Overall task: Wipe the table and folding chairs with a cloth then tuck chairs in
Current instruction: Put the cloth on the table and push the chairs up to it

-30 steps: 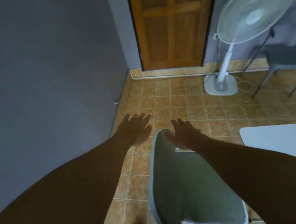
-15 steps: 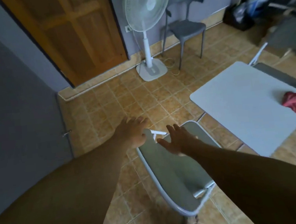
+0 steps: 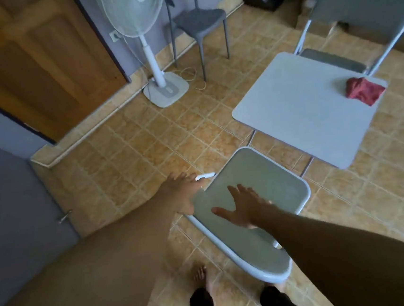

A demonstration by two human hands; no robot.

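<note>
A grey folding chair (image 3: 254, 172) with a pale metal frame stands just in front of me, below the near corner of the white table (image 3: 298, 109). My right hand (image 3: 244, 208) lies flat on its grey panel with fingers spread. My left hand (image 3: 182, 191) is at the chair's left edge by the frame, fingers extended; whether it holds the frame is hidden. A crumpled red cloth (image 3: 364, 90) lies on the table's far right corner. A second grey folding chair (image 3: 359, 7) stands open behind the table.
A white pedestal fan (image 3: 135, 11) with a cable stands by the wooden door (image 3: 39, 62). A dark plastic chair (image 3: 198, 20) is beside it against the wall. A grey wall (image 3: 10, 220) is close on my left. My bare feet (image 3: 200, 276) are on the tiled floor.
My view has swung right, bringing the table, red cloth and second chair into sight. My right hand has slid from the chair's top edge onto its panel, fingers spread; my left hand stays at the left edge.
</note>
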